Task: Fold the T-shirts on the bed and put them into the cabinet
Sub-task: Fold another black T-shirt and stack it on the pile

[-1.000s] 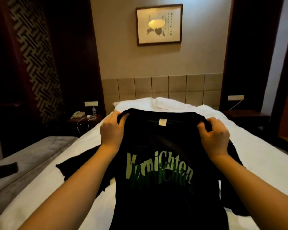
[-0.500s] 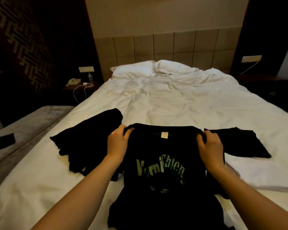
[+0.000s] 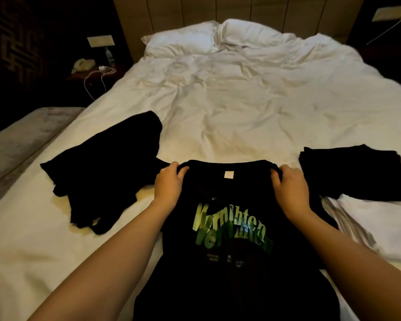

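A black T-shirt with green lettering (image 3: pixel 229 230) lies stretched toward me at the near edge of the white bed (image 3: pixel 241 107). My left hand (image 3: pixel 168 186) grips its left shoulder by the collar, and my right hand (image 3: pixel 289 188) grips its right shoulder. A small white label shows inside the collar between them. A crumpled black T-shirt (image 3: pixel 107 167) lies on the bed to the left. At the right, a folded black T-shirt (image 3: pixel 357 172) rests partly on a folded white garment (image 3: pixel 375 225).
Two white pillows (image 3: pixel 195 40) sit at the padded headboard. A dark nightstand (image 3: pixel 93 72) at the left holds a phone, a bottle and a white cable. A grey bench (image 3: pixel 21 140) runs along the bed's left side.
The T-shirt, held up in front of me a second ago, has come down onto the bed. My view has tilted down, so the wall picture is out of frame.
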Motion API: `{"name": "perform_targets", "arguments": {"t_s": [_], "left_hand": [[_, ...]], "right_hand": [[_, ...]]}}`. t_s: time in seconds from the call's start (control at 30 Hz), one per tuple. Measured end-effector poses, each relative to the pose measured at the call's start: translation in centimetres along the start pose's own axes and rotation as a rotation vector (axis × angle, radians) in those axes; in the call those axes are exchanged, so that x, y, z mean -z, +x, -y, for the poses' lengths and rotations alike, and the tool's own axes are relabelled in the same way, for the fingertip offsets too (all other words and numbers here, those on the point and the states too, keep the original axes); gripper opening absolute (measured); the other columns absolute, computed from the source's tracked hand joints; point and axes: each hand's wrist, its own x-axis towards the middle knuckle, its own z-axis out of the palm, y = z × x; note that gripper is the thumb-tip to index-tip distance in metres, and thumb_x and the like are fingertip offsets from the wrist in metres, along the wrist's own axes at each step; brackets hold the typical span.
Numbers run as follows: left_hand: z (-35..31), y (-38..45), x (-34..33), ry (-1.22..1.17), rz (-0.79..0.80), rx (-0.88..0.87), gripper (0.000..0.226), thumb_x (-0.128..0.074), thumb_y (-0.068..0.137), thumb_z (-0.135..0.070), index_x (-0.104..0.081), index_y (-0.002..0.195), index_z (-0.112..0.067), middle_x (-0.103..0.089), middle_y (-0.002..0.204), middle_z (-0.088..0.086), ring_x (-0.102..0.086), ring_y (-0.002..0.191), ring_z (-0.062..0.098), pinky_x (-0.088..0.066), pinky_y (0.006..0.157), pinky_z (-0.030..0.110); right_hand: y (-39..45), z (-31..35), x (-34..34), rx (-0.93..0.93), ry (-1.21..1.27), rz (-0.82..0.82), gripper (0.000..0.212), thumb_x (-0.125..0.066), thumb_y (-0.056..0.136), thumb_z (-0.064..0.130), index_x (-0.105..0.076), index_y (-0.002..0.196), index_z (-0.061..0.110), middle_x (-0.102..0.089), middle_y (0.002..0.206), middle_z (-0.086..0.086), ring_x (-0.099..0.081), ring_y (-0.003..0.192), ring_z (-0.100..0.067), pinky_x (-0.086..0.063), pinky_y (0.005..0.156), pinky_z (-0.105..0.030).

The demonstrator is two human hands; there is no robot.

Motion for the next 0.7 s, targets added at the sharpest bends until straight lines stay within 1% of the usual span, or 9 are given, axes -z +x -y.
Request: {"name": "perform_targets", "arguments": {"t_s": [0.1, 0.17, 0.27, 0.37, 0.47, 0.53, 0.6, 0.67, 0.7], "left_hand": [[1.4, 1.4, -2.4, 0.054, 0.038, 0.011, 0.034, -0.055, 0.1, -0.043, -0.058, 0.089, -0.011, -0.06, 0.073, 0.005, -0.059, 0.068, 0.027, -0.046, 0.057, 0.04], [1.9, 2.6, -3.9, 0.087, 0.055, 0.004, 0.035, -0.054, 0.101, -0.042, -0.058, 0.089, -0.009, -0.061, 0.074, 0.007, -0.059, 0.07, 0.029, -0.048, 0.06, 0.043], [2.0, 4.4, -5.8, 0.102, 0.081, -0.019, 0.035, -0.054, 0.102, -0.039, -0.058, 0.092, -0.006, -0.063, 0.081, 0.011, -0.059, 0.075, 0.032, -0.045, 0.062, 0.041], [1.9, 6.3, -7.7, 0.112, 0.089, -0.039, 0.033, -0.054, 0.102, -0.038, -0.055, 0.091, -0.006, -0.061, 0.084, 0.011, -0.058, 0.079, 0.031, -0.036, 0.062, 0.036], [2.4, 7.5, -9.5, 0.113, 0.108, -0.015, 0.035, -0.054, 0.101, -0.039, -0.054, 0.093, -0.004, -0.06, 0.09, 0.013, -0.057, 0.083, 0.032, -0.036, 0.065, 0.037], [3.0, 7.7, -10.5, 0.165, 0.105, -0.011, 0.038, -0.054, 0.101, -0.041, -0.056, 0.098, -0.003, -0.06, 0.098, 0.015, -0.056, 0.093, 0.033, -0.04, 0.071, 0.038], [3.5, 7.7, -11.1, 0.219, 0.098, -0.021, 0.04, -0.051, 0.101, -0.044, -0.057, 0.104, -0.004, -0.059, 0.104, 0.014, -0.053, 0.102, 0.032, -0.042, 0.077, 0.041], [3.5, 7.5, -11.2, 0.251, 0.105, -0.021, 0.041, -0.049, 0.102, -0.044, -0.056, 0.108, -0.005, -0.058, 0.107, 0.014, -0.052, 0.106, 0.031, -0.043, 0.078, 0.042], [3.3, 7.5, -11.2, 0.262, 0.113, -0.016, 0.04, -0.047, 0.103, -0.044, -0.055, 0.109, -0.005, -0.058, 0.108, 0.013, -0.052, 0.107, 0.031, -0.043, 0.078, 0.042]], "right_hand": [[1.0, -0.5, -2.1, -0.014, -0.047, 0.036, 0.03, -0.05, 0.101, 0.027, -0.052, 0.079, 0.007, -0.05, 0.07, -0.007, -0.051, 0.077, -0.034, -0.046, 0.062, -0.047], [1.9, -1.0, -3.3, -0.005, -0.08, 0.05, 0.029, -0.051, 0.101, 0.026, -0.056, 0.083, 0.003, -0.049, 0.072, -0.008, -0.052, 0.078, -0.036, -0.046, 0.063, -0.046], [3.7, -1.9, -4.9, 0.001, -0.143, 0.068, 0.029, -0.051, 0.101, 0.024, -0.057, 0.085, 0.0, -0.045, 0.071, -0.009, -0.052, 0.079, -0.039, -0.038, 0.059, -0.041], [5.6, -3.3, -6.9, -0.027, -0.194, 0.094, 0.031, -0.05, 0.102, 0.028, -0.056, 0.09, 0.0, -0.055, 0.076, -0.017, -0.054, 0.077, -0.041, -0.032, 0.057, -0.038], [6.8, -4.7, -8.8, -0.079, -0.208, 0.127, 0.033, -0.049, 0.102, 0.034, -0.052, 0.095, 0.002, -0.059, 0.082, -0.022, -0.05, 0.069, -0.035, -0.03, 0.052, -0.037], [7.1, -5.4, -9.7, -0.097, -0.225, 0.123, 0.034, -0.05, 0.102, 0.035, -0.051, 0.096, 0.002, -0.058, 0.082, -0.022, -0.046, 0.066, -0.033, -0.028, 0.052, -0.037], [7.0, -5.5, -10.2, -0.088, -0.243, 0.11, 0.033, -0.049, 0.102, 0.034, -0.05, 0.097, 0.002, -0.054, 0.08, -0.019, -0.046, 0.07, -0.034, -0.028, 0.054, -0.037], [6.6, -5.5, -10.4, -0.051, -0.254, 0.088, 0.031, -0.049, 0.102, 0.031, -0.05, 0.096, 0.0, -0.05, 0.08, -0.017, -0.049, 0.081, -0.038, -0.03, 0.059, -0.038], [6.5, -5.5, -10.5, -0.032, -0.254, 0.079, 0.03, -0.049, 0.102, 0.03, -0.051, 0.096, 0.0, -0.051, 0.082, -0.018, -0.049, 0.087, -0.039, -0.03, 0.062, -0.039]]}}
